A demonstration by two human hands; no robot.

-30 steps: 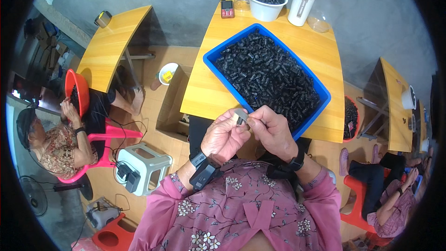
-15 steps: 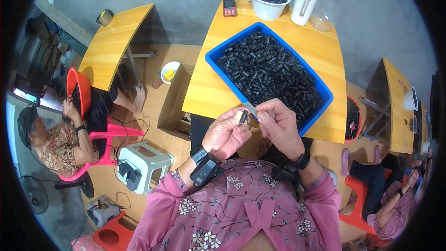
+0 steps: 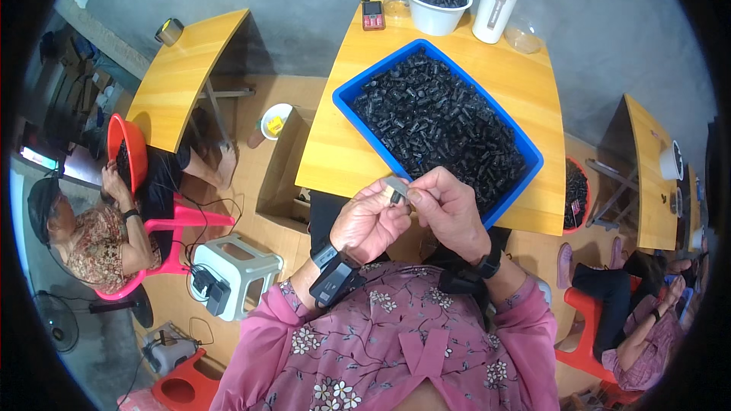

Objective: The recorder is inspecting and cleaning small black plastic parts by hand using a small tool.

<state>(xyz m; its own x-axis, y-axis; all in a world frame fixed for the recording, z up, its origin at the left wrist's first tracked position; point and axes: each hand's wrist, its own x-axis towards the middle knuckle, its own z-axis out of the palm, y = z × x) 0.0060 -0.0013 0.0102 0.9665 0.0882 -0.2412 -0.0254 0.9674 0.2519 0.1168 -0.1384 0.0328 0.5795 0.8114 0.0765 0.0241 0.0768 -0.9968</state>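
My left hand (image 3: 368,221) is closed on a small black plastic part (image 3: 396,197), pinched between thumb and fingers near the front edge of the table. Something tan, like a finger cover, shows on that hand's thumb. In my right hand (image 3: 454,211) is a thin flat grey blade-like strip (image 3: 396,184), held between thumb and forefinger. The strip lies across the top of the black part and touches or nearly touches it. Just beyond my hands, a blue tray (image 3: 358,123) sits tilted across the table, full of similar small black parts (image 3: 442,118).
On the yellow table (image 3: 324,156) stand a white bowl of black parts (image 3: 434,17), a white bottle (image 3: 497,4) and a red phone (image 3: 373,15). An open cardboard box (image 3: 278,190) and a grey-white stool (image 3: 242,266) are at the left. People sit at both sides.
My right hand has moved slightly left, bringing the grey strip from beside the black part to over it. My left hand stays almost in place.
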